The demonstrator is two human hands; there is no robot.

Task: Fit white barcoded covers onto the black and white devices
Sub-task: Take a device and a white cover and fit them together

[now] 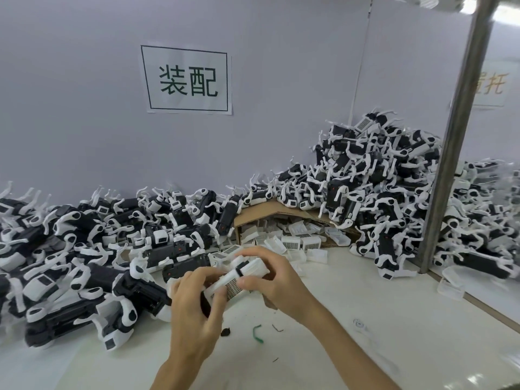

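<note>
Above the white table my two hands hold one black and white device (247, 270) with a white barcoded cover (229, 285) lying on it. My left hand (194, 311) grips the device's near end from below and the left. My right hand (270, 274) curls over the far end, thumb against the cover beside the barcode. Most of the device's black body is hidden by my fingers. Loose white barcoded covers (298, 240) spill out of a tipped cardboard box (270, 211) behind my hands.
A low heap of black and white devices (84, 249) covers the table's left side. A taller pile (380, 178) rises at the right against the wall. A metal post (455, 136) stands at the right. Small green and black scraps (257, 333) lie near my wrists.
</note>
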